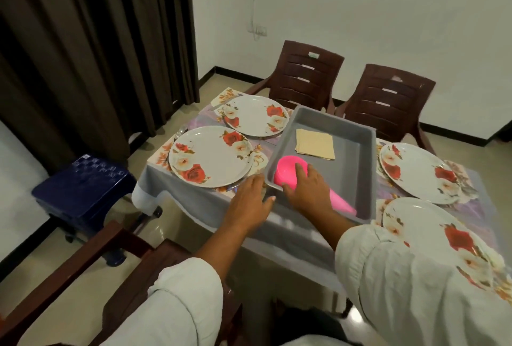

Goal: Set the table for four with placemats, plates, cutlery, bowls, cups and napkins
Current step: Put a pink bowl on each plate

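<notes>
pink plastic cup stack (288, 171) lies in the grey plastic tray (346, 163); right grip (307, 189) curls round it, left grip (249, 199) spread against the tray's wall.

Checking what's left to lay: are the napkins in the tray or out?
In. The napkins lie stacked flat on the grey tray floor, at its far end.
</notes>
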